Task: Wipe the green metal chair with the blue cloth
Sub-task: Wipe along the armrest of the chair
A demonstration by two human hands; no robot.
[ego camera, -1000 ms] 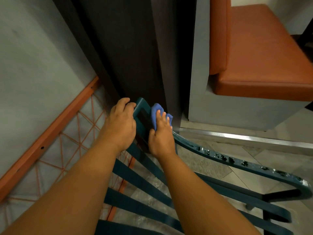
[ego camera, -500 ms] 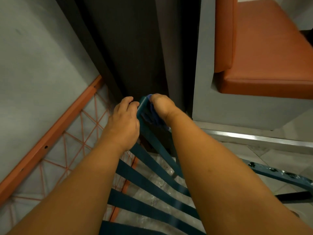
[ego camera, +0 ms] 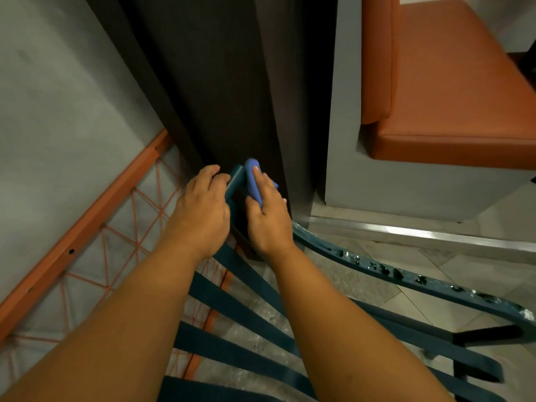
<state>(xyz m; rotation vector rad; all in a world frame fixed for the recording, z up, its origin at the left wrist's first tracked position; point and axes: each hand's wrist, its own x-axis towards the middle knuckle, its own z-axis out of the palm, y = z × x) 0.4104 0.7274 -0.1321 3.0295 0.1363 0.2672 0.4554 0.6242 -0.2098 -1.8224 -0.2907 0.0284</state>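
A: What could go wrong from here?

B: The green metal chair [ego camera: 240, 311] lies tipped, its slats running toward the viewer and its far corner tucked against a dark panel [ego camera: 220, 82]. In my judgement the blue cloth [ego camera: 253, 181] could slide off the narrow frame edge if the pressing fingers lose their line, since the cloth covers only a small patch of metal. The chair could also shift or scrape against the panel if the bracing grip slackens. The curved rail [ego camera: 406, 278] on the right carries flecks of chipped paint or residue, which may snag the cloth when the wipe reaches it.

A: How do the hands stand?

B: The left hand [ego camera: 203, 210] curls its fingers over the top corner of the chair frame and grips it, steadying the chair. The right hand [ego camera: 266, 219] lies just beside it on the other side of that corner, fingers nearly straight, pressing the cloth flat against the frame; the cloth shows above and beside the fingertips. The two hands are close together, parted only by the frame edge.

A: What surrounds the work?

B: An orange wire-mesh frame [ego camera: 95, 224] leans along the grey wall at left, and an orange padded seat [ego camera: 452, 111] sits well apart at upper right, above the tiled floor [ego camera: 435, 285].
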